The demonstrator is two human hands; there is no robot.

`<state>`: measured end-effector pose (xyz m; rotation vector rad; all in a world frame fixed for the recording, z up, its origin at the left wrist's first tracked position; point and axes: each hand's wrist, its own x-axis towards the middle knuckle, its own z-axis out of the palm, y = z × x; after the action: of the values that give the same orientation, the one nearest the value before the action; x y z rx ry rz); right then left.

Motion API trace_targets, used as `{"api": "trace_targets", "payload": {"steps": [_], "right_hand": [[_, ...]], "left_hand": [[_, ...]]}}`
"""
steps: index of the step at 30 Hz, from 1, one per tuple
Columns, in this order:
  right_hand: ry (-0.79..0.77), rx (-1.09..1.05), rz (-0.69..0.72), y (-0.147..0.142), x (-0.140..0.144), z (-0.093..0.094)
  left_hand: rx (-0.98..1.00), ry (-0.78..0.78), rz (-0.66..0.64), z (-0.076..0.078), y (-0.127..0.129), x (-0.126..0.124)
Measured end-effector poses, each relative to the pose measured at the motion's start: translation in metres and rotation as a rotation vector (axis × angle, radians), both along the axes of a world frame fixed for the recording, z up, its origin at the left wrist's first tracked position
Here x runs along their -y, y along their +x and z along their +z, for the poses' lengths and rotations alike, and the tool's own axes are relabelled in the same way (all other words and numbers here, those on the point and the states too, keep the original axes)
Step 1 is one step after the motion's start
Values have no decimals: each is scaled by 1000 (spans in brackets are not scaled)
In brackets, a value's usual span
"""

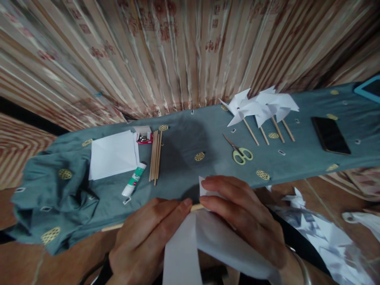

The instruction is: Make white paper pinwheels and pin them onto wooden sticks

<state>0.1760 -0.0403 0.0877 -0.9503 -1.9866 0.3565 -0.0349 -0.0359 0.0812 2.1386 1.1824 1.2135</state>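
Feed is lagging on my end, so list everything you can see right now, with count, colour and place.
cloth: one, grey-blue with yellow motifs, covering the table
paper sheets: small stack, white, left
glue tube: one, white and green, beside the sheets
pin box: one, red and white, above the tube
wooden sticks: a bundle, tan, left of centre
scissors: one, yellow-green handles, centre right
pinwheels: about four, white on sticks, far right
phone: one, black, right
curtain: striped beige, behind
left hand: on a stick
right hand: pressing folded white paper

Dim, warm light; soft shadow beyond the scissors (242, 152); curtain (166, 51) bowed and smeared, perhaps motion blur.
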Motion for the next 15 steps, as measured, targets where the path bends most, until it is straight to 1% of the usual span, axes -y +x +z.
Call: {"api": "trace_targets", "payload": {"steps": [2, 3, 5, 8, 12, 15], "right_hand": [[-8, 0, 8, 1, 3, 1], [-3, -3, 17, 1, 3, 1], [13, -10, 26, 1, 4, 1], [2, -4, 26, 2, 3, 4], [-7, 5, 30, 3, 3, 6], [-4, -6, 41, 3, 3, 6]], "left_hand": [[-46, 128, -55, 6, -1, -1], [-63, 162, -71, 8, -2, -1], [-84, 139, -72, 12, -2, 0], [-99, 103, -73, 12, -2, 2], [-148, 185, -55, 10, -2, 5], [-191, 192, -62, 12, -4, 7]]}}
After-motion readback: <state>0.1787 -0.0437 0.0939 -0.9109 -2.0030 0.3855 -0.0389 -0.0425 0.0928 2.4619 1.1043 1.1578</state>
